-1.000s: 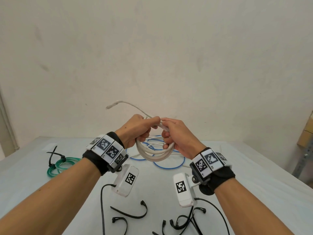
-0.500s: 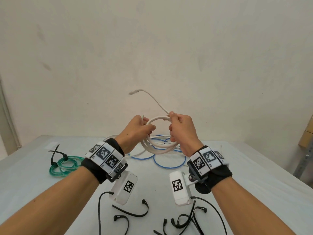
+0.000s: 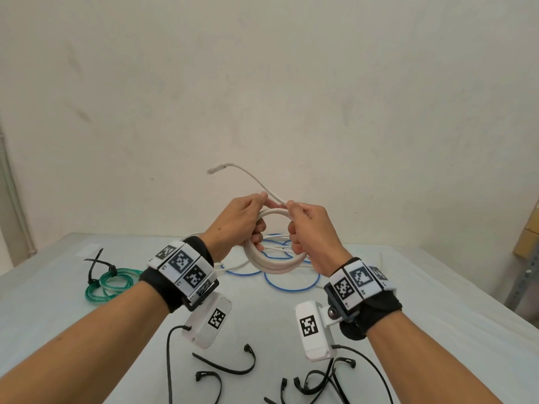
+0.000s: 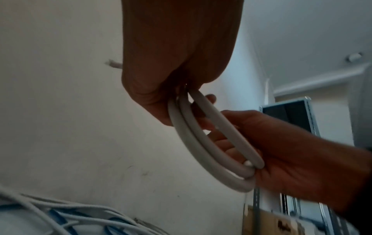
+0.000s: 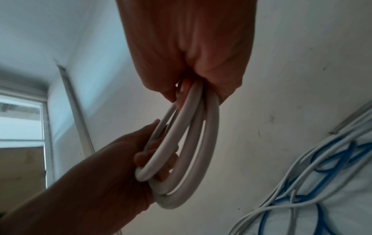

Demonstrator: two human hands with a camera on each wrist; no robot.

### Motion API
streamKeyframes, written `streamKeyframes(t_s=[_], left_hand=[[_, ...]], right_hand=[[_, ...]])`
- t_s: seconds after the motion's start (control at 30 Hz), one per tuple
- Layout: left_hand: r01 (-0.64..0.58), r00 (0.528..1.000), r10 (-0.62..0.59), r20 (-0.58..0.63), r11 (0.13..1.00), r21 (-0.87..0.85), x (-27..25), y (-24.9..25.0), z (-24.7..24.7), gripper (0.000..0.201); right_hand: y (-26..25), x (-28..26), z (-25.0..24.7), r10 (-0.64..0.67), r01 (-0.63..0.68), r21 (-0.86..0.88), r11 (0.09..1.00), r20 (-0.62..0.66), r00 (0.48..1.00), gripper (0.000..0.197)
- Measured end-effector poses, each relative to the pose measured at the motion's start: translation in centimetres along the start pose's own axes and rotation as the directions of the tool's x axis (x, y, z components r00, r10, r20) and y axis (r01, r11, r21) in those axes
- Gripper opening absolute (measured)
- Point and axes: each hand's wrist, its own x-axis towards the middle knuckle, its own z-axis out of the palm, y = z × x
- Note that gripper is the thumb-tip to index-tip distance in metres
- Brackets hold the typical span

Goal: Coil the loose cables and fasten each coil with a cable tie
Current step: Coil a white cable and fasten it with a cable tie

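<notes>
Nearest, below and short of both hands, loose black cable ties [image 3: 230,367] lie scattered on the table [image 3: 437,330]. Above them the left hand [image 3: 236,221] and the right hand [image 3: 313,237] are raised off the table, facing each other. Each grip is clenched on the white cable coil [image 3: 274,262]: the left hand's fingers curl round its left side, the right hand's fingers curl round its right side, and the coil hangs upright between the two grips. The left wrist view shows several thick white turns [image 4: 211,143] running from the left grip across to the right hand [image 4: 292,159]; the right wrist view shows the same turns [image 5: 191,151] spread slightly apart between the right grip and the left hand [image 5: 112,167]. From the top of the coil, where the two thumbs nearly meet, the cable's free end [image 3: 221,167] rises up and to the left. Well to the left of the left grip, a green cable coil [image 3: 113,285] rests on the table with a black tie [image 3: 94,265] around it. Beyond and beneath the hands, blue cable [image 3: 291,282] and thin white cable [image 3: 242,265] lie loosely tangled on the table.
</notes>
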Motion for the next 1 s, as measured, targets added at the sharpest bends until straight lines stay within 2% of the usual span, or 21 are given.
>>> streamKeyframes(t_s=[0.1,0.17,0.23,0.3,0.4,0.5,0.57,0.63,0.73,0.87,0.9,0.97,1.0], left_hand=[[-0.098,0.989,0.127,-0.071,0.943,0.317,-0.1,-0.4,0.4,0.042],[-0.106,0.976,0.18,-0.124,0.886,0.452,0.1,-0.6,0.7,0.042],[-0.083,0.974,0.168,-0.15,0.887,0.453,0.3,-0.5,0.8,0.038],[-0.111,0.975,0.19,-0.115,0.866,0.488,0.2,-0.4,0.9,0.036],[-0.212,0.956,0.292,-0.028,0.754,0.621,-0.1,-0.7,1.0,0.05],[-0.245,0.923,0.383,-0.041,0.666,0.705,0.5,-1.5,0.9,0.058],[-0.26,0.912,0.408,-0.027,0.628,0.734,0.9,-1.8,0.9,0.042],[-0.235,0.924,0.382,-0.009,0.586,0.776,1.1,-2.0,0.9,0.023],[-0.182,0.938,0.347,0.007,0.475,0.861,1.5,-2.0,1.1,0.012],[-0.173,0.919,0.394,0.015,0.369,0.913,1.8,-1.6,0.8,0.02],[-0.166,0.908,0.418,0.024,0.308,0.937,1.8,-1.5,0.6,0.022],[-0.147,0.858,0.512,0.047,0.155,0.977,1.7,-1.6,0.2,0.023],[-0.138,0.834,0.55,0.05,0.119,0.983,1.6,-1.4,0.0,0.024]], right_hand=[[0.0,-0.2,0.4,-0.029,0.03,-0.089,0.996,0.012,1.0,0.038],[0.0,-0.3,0.8,-0.014,0.013,-0.091,0.996,-0.009,1.0,0.038],[0.0,-0.2,1.1,0.019,-0.023,-0.085,0.996,-0.05,0.999,0.037],[-0.1,-0.1,1.0,0.045,-0.05,-0.067,0.997,-0.07,0.996,0.034],[-0.3,0.0,0.7,0.084,-0.086,-0.024,0.996,-0.073,0.994,0.031],[-0.7,0.0,0.8,0.103,-0.105,-0.035,0.994,-0.058,0.993,0.034],[-0.9,0.1,0.9,0.091,-0.095,-0.081,0.992,-0.056,0.994,0.035],[-1.1,0.1,0.9,0.074,-0.081,-0.122,0.989,-0.059,0.995,0.033],[-1.0,-0.1,0.9,0.032,-0.045,-0.157,0.987,-0.087,0.996,0.034],[-1.1,-0.3,1.1,-0.065,0.036,-0.212,0.977,-0.13,0.989,0.037],[-1.2,-0.2,1.1,-0.092,0.059,-0.23,0.971,-0.134,0.987,0.04],[-1.1,-0.1,1.0,-0.147,0.104,-0.289,0.952,-0.133,0.98,0.048],[-1.0,-0.1,1.0,-0.174,0.125,-0.321,0.939,-0.129,0.976,0.053]])
